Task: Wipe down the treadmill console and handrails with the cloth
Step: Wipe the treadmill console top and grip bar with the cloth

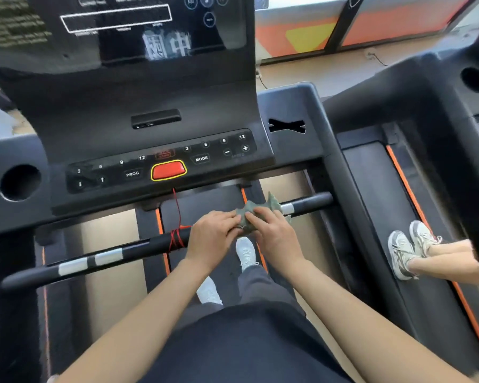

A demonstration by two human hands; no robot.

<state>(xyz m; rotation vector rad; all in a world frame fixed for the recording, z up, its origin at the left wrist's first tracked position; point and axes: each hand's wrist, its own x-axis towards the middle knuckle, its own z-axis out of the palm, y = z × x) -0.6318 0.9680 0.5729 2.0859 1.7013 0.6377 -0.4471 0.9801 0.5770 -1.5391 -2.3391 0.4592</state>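
A black front handrail (138, 248) with silver sensor patches runs across below the console (155, 128). A grey-green cloth (256, 214) is bunched around the bar near its right part. My right hand (271, 230) presses on the cloth and grips it against the bar. My left hand (212, 233) wraps the bar just left of it, fingertips touching the cloth's edge. The console's button panel with a red stop button (168, 170) sits above the hands. The bar under both hands is hidden.
A red safety cord (177, 228) hangs from the console and is wound round the bar left of my left hand. Cup holders (20, 182) flank the console. Another person's legs and sneakers (409, 250) stand on the neighbouring treadmill at right.
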